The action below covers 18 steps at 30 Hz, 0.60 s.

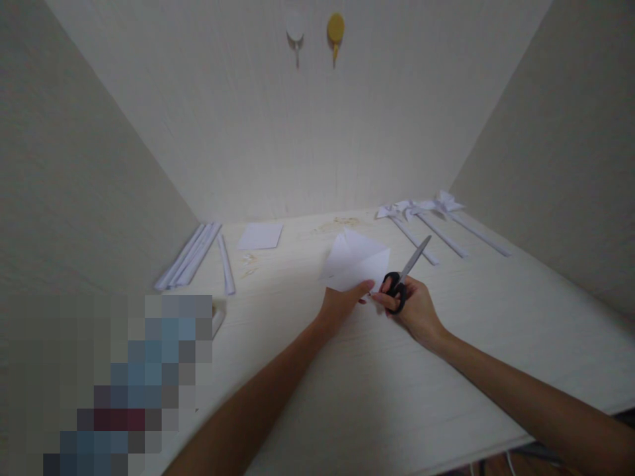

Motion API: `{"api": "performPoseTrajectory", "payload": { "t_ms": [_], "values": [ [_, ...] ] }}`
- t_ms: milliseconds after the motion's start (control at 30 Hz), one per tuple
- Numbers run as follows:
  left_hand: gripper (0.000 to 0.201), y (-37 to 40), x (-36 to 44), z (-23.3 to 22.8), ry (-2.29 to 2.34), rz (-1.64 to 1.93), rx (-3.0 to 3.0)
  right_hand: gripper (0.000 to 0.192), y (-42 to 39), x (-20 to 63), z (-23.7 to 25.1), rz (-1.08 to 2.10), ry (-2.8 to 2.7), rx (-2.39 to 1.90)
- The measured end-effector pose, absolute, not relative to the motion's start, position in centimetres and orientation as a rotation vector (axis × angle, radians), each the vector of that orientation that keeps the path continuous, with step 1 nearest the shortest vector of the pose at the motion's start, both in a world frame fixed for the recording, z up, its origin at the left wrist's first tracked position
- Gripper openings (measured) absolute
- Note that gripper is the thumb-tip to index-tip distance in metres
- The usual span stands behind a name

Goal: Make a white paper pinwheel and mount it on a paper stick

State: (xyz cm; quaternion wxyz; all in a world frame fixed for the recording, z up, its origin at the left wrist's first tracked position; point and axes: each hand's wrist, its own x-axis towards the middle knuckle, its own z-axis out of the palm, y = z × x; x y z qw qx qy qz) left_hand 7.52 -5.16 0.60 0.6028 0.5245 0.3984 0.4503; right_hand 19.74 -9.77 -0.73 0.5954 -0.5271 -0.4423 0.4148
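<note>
A white square sheet of paper (pixel 357 254), creased and cut partway in from its corners, is pinched by my left hand (pixel 344 299) at its near edge. Around the black handles of a pair of scissors (pixel 413 259) are the fingers of my right hand (pixel 414 307); the blades look closed and point up and away to the right. The fingertips of my right hand are close to the paper's near right corner; whether they touch it I cannot tell.
Several rolled paper sticks (pixel 191 256) and a single one (pixel 226 264) lie at the left. A paper square (pixel 260 236) is near the back wall. Three paper pinwheels on sticks (pixel 441 228) lie at the back right. Two hooks (pixel 336 30) hang on the wall. The lower left is pixelated.
</note>
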Motion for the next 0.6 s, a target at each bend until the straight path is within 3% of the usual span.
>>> {"api": "performPoseTrajectory", "payload": {
  "t_ms": [600],
  "values": [
    [0.017, -5.22, 7.6, 0.59, 0.958, 1.019, 1.23, 0.034, -9.89, 19.48, -0.32, 0.963, -1.015, -1.233]
  ]
}}
